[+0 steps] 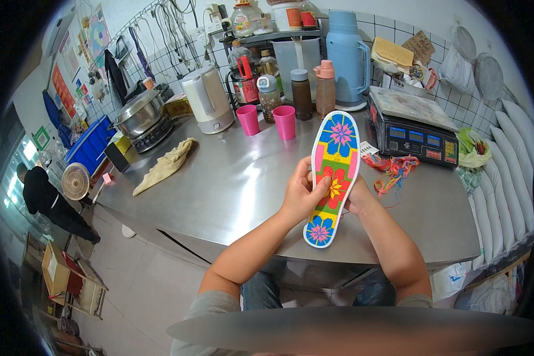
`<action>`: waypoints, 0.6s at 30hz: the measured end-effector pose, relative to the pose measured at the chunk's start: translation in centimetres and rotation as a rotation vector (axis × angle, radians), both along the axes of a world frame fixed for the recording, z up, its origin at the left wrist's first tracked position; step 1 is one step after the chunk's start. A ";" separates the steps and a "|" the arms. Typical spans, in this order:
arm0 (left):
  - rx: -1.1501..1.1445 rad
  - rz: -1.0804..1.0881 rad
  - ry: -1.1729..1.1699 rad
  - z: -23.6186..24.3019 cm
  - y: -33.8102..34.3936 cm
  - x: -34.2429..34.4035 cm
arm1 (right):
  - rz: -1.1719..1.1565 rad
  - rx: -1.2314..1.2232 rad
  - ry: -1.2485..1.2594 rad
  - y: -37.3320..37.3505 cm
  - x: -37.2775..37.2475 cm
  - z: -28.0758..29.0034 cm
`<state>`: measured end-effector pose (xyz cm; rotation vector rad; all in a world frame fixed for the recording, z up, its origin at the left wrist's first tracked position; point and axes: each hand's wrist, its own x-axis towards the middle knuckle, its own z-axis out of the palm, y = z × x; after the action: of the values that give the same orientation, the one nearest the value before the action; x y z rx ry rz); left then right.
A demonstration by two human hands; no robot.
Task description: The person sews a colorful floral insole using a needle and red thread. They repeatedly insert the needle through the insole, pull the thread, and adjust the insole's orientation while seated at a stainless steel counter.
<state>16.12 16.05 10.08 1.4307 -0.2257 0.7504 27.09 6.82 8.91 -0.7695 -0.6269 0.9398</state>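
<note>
An embroidered insole [340,155] with blue, pink, green, red and yellow flower patterns and a white edge is held up, tilted, above the front of the steel table. My left hand [305,193] is closed on its left edge, thumb lying across the patterned face. On the other side my right hand [357,194] grips the right edge from behind, its fingers mostly hidden by the insole. Tangled colourful embroidery thread [397,170] lies on the table to the right, with a loose strand running toward my right hand.
The steel table [219,196] carries two pink cups [285,123], a white kettle [207,99], bottles [325,89], a blue thermos [347,59] and a black scale [412,133]. A beige cloth [164,166] lies left. White sacks [501,196] stand right; a person [47,199] stands far left.
</note>
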 end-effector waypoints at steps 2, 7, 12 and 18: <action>-0.003 0.002 0.003 0.0 0.0 -0.1 | -0.012 -0.008 -0.007 0.0 -0.2 0.0; 0.001 0.005 0.003 0.1 0.0 -0.2 | -0.020 -0.027 0.017 -0.1 -0.5 0.3; -0.012 -0.017 0.017 0.2 0.0 -0.3 | 0.056 0.028 -0.016 -0.2 -0.5 0.5; 0.021 0.026 0.010 0.1 0.0 -0.2 | 0.043 0.016 0.014 0.0 -0.4 0.2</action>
<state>15.96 16.09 10.16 1.4593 -0.2081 0.7641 26.66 6.78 9.09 -0.7368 -0.6397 0.9775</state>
